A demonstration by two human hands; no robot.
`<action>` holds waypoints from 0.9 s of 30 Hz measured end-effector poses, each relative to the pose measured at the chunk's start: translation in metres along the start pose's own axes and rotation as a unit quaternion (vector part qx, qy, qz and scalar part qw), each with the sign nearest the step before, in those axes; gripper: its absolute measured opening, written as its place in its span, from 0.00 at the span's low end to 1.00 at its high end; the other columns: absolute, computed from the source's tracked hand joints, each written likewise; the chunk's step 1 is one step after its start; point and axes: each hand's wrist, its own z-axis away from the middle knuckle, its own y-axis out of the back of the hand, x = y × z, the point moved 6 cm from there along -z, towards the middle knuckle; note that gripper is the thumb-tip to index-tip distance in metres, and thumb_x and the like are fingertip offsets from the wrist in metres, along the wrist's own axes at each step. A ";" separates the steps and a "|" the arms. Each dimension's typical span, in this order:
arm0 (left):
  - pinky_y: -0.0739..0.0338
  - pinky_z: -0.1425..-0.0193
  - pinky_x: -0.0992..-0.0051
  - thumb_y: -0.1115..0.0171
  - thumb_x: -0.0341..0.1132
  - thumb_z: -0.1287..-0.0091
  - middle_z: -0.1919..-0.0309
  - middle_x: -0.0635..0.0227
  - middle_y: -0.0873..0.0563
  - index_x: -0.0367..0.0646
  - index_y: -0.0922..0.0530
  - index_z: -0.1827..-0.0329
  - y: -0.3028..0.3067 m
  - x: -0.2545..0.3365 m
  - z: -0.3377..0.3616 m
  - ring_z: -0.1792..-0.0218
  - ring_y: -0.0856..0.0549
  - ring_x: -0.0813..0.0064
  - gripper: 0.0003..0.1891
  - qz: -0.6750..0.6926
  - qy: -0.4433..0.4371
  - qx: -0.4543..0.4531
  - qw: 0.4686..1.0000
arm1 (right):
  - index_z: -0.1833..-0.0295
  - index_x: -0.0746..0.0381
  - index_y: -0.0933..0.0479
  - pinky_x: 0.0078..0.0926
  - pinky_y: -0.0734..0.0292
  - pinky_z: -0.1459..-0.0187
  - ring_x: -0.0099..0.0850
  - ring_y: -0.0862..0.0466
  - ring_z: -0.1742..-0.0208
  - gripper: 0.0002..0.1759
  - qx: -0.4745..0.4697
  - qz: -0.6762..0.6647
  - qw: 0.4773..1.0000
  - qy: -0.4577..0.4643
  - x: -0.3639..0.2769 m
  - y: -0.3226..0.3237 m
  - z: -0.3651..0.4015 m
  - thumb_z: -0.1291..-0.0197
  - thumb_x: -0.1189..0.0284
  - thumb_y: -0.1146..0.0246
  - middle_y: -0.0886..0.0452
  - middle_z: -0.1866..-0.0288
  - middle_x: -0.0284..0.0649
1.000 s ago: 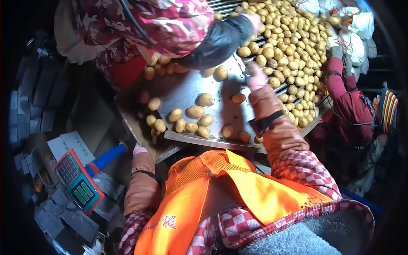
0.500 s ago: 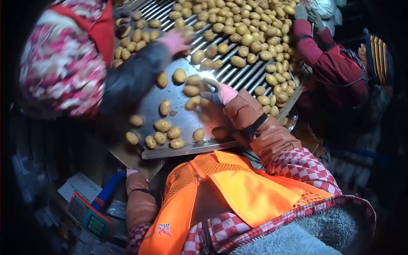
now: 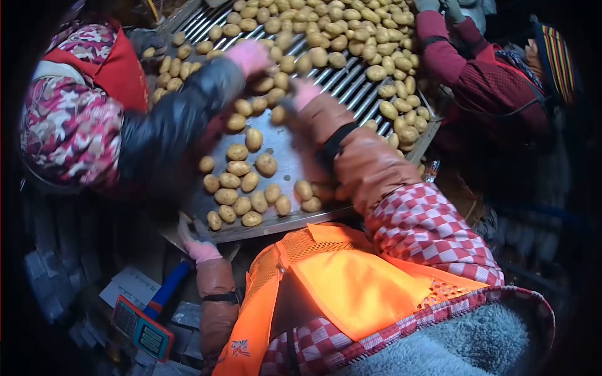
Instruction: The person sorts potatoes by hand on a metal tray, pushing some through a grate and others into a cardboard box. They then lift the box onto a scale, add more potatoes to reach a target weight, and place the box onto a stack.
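My right hand, gloved in grey with a pink cuff, reaches over the far part of the metal tray, right at several potatoes beside the rollers. Motion smears its fingers. Low at the tray's near left corner is my left hand, in a similar glove with fingers apart, beside a brown cardboard edge. Loose potatoes lie on the tray between my hands, several of them along its front lip.
A bed of metal rollers heaped with potatoes adjoins the tray. At left, a person's pink-gloved hand reaches across the potatoes. Another person's sleeve is at right. A scale display stands below left, near a paper.
My right hand has swept away from me, up the tray. My left hand has risen towards the tray corner. More potatoes lie on the tray; the other person's pink-gloved hand has shifted slightly left.
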 end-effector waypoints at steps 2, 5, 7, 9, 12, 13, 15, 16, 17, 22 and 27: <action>0.34 0.28 0.56 0.35 0.40 0.32 0.32 0.52 0.27 0.46 0.27 0.30 -0.020 0.059 -0.007 0.31 0.29 0.52 0.27 -0.082 -0.118 -0.066 0.987 | 0.32 0.52 0.26 0.40 0.27 0.35 0.49 0.21 0.37 0.38 -0.084 -0.125 0.989 0.002 -0.015 -0.016 0.025 0.46 0.49 0.28 0.22 0.36 0.52; 0.40 0.26 0.48 0.34 0.48 0.35 0.30 0.57 0.28 0.48 0.30 0.29 -0.047 0.082 -0.001 0.28 0.33 0.49 0.32 -0.175 -0.176 -0.125 0.961 | 0.36 0.51 0.20 0.33 0.21 0.44 0.37 0.15 0.47 0.28 -0.099 -0.134 0.985 -0.054 0.006 0.026 0.056 0.42 0.59 0.27 0.15 0.44 0.47; 0.39 0.26 0.47 0.34 0.49 0.35 0.30 0.58 0.28 0.48 0.29 0.29 -0.053 0.078 0.004 0.28 0.33 0.49 0.33 -0.197 -0.172 -0.162 0.951 | 0.41 0.53 0.18 0.27 0.20 0.47 0.33 0.14 0.52 0.22 0.160 -0.158 0.972 -0.069 0.099 0.073 0.068 0.42 0.63 0.27 0.13 0.50 0.45; 0.38 0.27 0.47 0.34 0.49 0.35 0.30 0.58 0.28 0.47 0.28 0.30 -0.051 0.080 0.004 0.28 0.32 0.51 0.32 -0.186 -0.170 -0.162 0.954 | 0.43 0.58 0.19 0.32 0.20 0.48 0.42 0.14 0.50 0.21 0.203 -0.092 0.941 -0.254 0.188 0.138 0.098 0.37 0.58 0.32 0.14 0.51 0.50; 0.36 0.27 0.51 0.34 0.48 0.35 0.32 0.57 0.26 0.45 0.27 0.32 -0.051 0.085 0.003 0.29 0.30 0.52 0.30 -0.187 -0.171 -0.164 0.953 | 0.39 0.57 0.23 0.44 0.22 0.44 0.53 0.18 0.44 0.30 0.064 0.076 0.940 -0.326 0.229 0.155 0.141 0.38 0.48 0.36 0.18 0.45 0.55; 0.35 0.27 0.52 0.34 0.48 0.34 0.33 0.56 0.25 0.45 0.26 0.33 -0.053 0.086 0.003 0.30 0.30 0.52 0.29 -0.182 -0.169 -0.168 0.954 | 0.40 0.58 0.23 0.48 0.24 0.42 0.57 0.19 0.44 0.34 0.023 0.129 0.929 -0.347 0.242 0.137 0.148 0.40 0.42 0.37 0.19 0.42 0.55; 0.34 0.28 0.55 0.34 0.47 0.34 0.34 0.54 0.23 0.44 0.26 0.34 -0.053 0.086 0.001 0.31 0.28 0.51 0.28 -0.175 -0.164 -0.164 0.957 | 0.38 0.57 0.24 0.49 0.24 0.42 0.56 0.21 0.41 0.35 -0.062 0.190 0.944 -0.262 0.215 0.130 0.149 0.40 0.41 0.38 0.23 0.39 0.58; 0.33 0.29 0.56 0.34 0.47 0.34 0.35 0.53 0.23 0.43 0.25 0.34 -0.051 0.084 0.003 0.32 0.27 0.51 0.28 -0.173 -0.161 -0.164 0.958 | 0.37 0.56 0.24 0.49 0.24 0.41 0.56 0.21 0.40 0.37 -0.048 0.140 0.950 -0.276 0.190 0.128 0.155 0.42 0.40 0.37 0.24 0.39 0.58; 0.32 0.29 0.57 0.34 0.47 0.34 0.36 0.53 0.23 0.43 0.25 0.35 -0.052 0.084 0.002 0.33 0.27 0.51 0.28 -0.170 -0.158 -0.161 0.959 | 0.35 0.55 0.25 0.50 0.24 0.41 0.57 0.22 0.40 0.38 -0.033 0.090 0.952 -0.289 0.163 0.127 0.161 0.43 0.40 0.35 0.25 0.39 0.57; 0.31 0.30 0.56 0.35 0.46 0.34 0.38 0.52 0.21 0.42 0.24 0.36 -0.051 0.089 0.003 0.35 0.25 0.49 0.27 -0.151 -0.135 -0.173 0.964 | 0.29 0.55 0.31 0.48 0.26 0.37 0.60 0.23 0.39 0.41 -0.113 -0.009 0.975 -0.189 0.063 0.069 0.168 0.44 0.45 0.33 0.25 0.42 0.65; 0.32 0.30 0.57 0.36 0.40 0.34 0.40 0.54 0.20 0.41 0.24 0.36 -0.053 0.085 0.002 0.35 0.25 0.50 0.25 -0.156 -0.169 -0.158 0.960 | 0.32 0.56 0.26 0.39 0.21 0.46 0.46 0.16 0.48 0.31 0.005 -0.191 0.974 -0.120 0.103 0.095 0.065 0.38 0.56 0.33 0.16 0.49 0.54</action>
